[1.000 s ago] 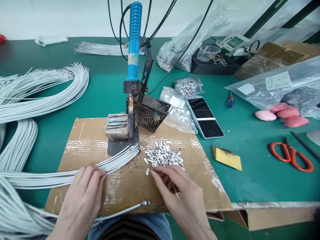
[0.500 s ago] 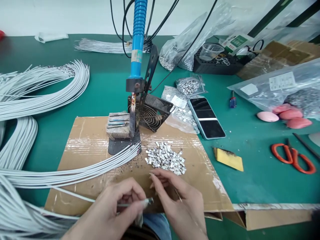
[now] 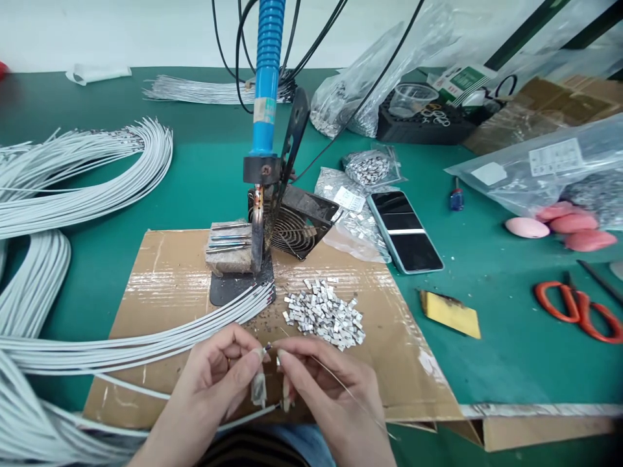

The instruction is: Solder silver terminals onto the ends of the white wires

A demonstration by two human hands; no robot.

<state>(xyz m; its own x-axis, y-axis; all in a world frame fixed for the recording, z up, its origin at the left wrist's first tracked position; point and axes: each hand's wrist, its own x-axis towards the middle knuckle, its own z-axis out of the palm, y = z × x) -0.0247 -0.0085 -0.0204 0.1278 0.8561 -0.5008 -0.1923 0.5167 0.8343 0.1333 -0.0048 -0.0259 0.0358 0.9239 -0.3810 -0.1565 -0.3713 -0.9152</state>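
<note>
My left hand (image 3: 221,373) pinches the end of a white cable, its dark tip (image 3: 267,347) showing past the thumb. A small whitish translucent piece (image 3: 259,389) hangs below those fingertips. My right hand (image 3: 335,389) is closed just across from it, with a small silvery metal piece (image 3: 279,360) between thumb and forefinger. A thin solder-like wire (image 3: 348,391) passes over the right hand's fingers. Under both hands runs another stretch of white cable (image 3: 248,416), its end near the right fingers. Just beyond lies a pile of small metal pieces (image 3: 324,314).
A blue-handled soldering iron (image 3: 265,123) stands in a holder beside a small fan (image 3: 296,233). White cable bundles (image 3: 97,350) lie left. A phone (image 3: 405,230), yellow sponge (image 3: 450,313), red-handled scissors (image 3: 579,308) and plastic bags (image 3: 535,165) are on the right.
My left hand has moved up and the cable tip now sits close to my right fingertips. My right hand has shifted slightly left, and the silvery piece shows in its pinch.
</note>
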